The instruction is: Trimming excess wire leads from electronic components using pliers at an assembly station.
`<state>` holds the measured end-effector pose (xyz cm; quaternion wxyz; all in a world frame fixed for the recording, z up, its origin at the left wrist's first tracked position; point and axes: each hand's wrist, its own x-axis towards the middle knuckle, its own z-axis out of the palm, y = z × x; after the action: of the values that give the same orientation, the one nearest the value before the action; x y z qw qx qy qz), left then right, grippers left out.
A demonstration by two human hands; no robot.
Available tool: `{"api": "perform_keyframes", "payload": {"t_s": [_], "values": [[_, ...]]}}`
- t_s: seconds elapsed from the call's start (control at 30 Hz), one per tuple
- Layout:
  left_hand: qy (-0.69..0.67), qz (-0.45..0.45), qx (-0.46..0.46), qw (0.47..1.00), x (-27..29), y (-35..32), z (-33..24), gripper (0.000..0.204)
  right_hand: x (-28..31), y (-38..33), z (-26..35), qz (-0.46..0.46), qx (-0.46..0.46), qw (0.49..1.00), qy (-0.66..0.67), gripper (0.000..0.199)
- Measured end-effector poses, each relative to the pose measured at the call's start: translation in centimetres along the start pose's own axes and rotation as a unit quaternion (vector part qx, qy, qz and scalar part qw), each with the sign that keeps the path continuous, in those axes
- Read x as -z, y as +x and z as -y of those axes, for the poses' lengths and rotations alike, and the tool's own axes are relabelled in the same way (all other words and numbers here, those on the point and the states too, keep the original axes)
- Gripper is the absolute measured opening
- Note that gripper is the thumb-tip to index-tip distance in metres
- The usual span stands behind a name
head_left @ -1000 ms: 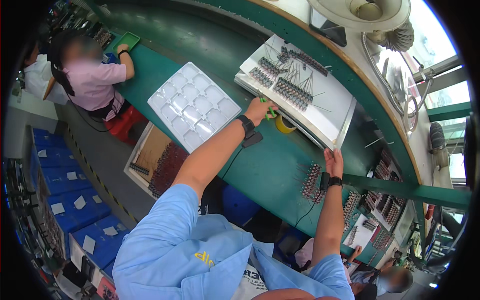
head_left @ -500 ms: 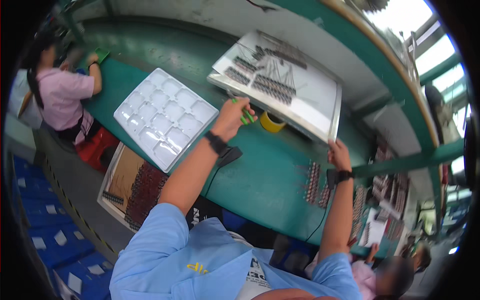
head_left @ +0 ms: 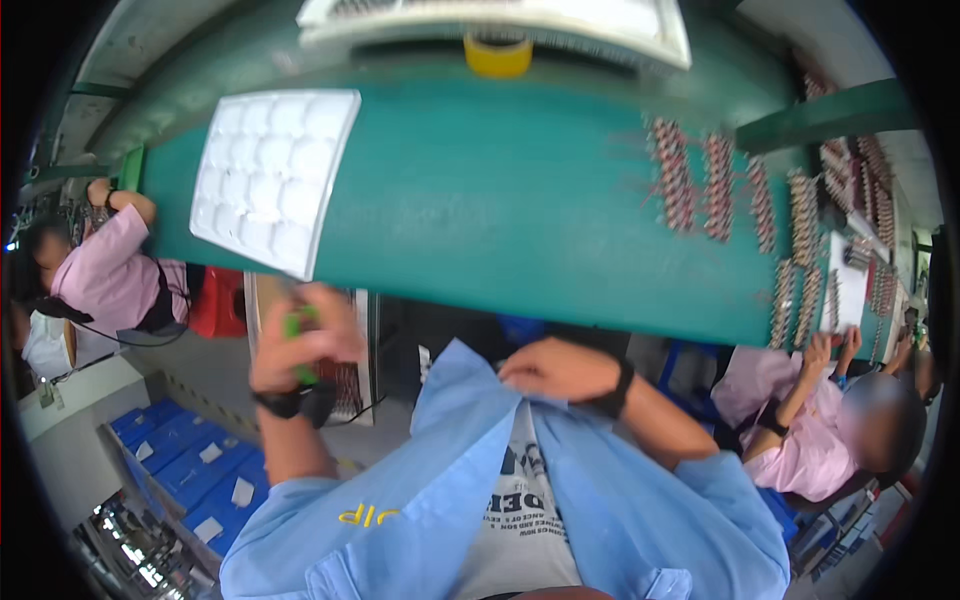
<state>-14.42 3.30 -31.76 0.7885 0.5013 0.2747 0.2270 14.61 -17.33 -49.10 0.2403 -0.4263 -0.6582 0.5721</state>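
My left hand (head_left: 335, 335), blurred by motion, is closed around green-handled pliers (head_left: 300, 325) in front of the green table's near edge. The tool's tip is smeared and hard to make out. At my chest, my right hand (head_left: 570, 368) has its fingers bent onto the open front edge of my light blue jacket (head_left: 465, 395). A white plastic tray (head_left: 270, 170) with rounded compartments lies on the table (head_left: 470, 220), beyond my left hand.
Rows of small dark parts with wire leads (head_left: 672, 175) lie at the right. A yellow tape roll (head_left: 497, 57) sits by a white-framed board (head_left: 600, 25) at the far side. People in pink work on both sides. Blue bins (head_left: 200, 450) stand lower left.
Both hands have come back from the framed board toward my body. The right hand let go of the board's edge and is now at my jacket. The left still holds the pliers.
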Motion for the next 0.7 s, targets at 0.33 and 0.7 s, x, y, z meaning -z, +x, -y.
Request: {"api": "perform_keyframes", "payload": {"t_s": [0.33,0.7], "values": [[-0.128,0.029,0.073,0.989,-1.1,10.1,8.9,0.011,-0.6,7.4,-19.3,-0.267,-0.073,0.930,-0.244,0.046],[-0.013,-0.044,0.013,0.999,-2.3,8.3,10.8,0.006,1.3,4.7,-14.7,-0.190,-0.030,0.937,-0.293,0.044]]}}
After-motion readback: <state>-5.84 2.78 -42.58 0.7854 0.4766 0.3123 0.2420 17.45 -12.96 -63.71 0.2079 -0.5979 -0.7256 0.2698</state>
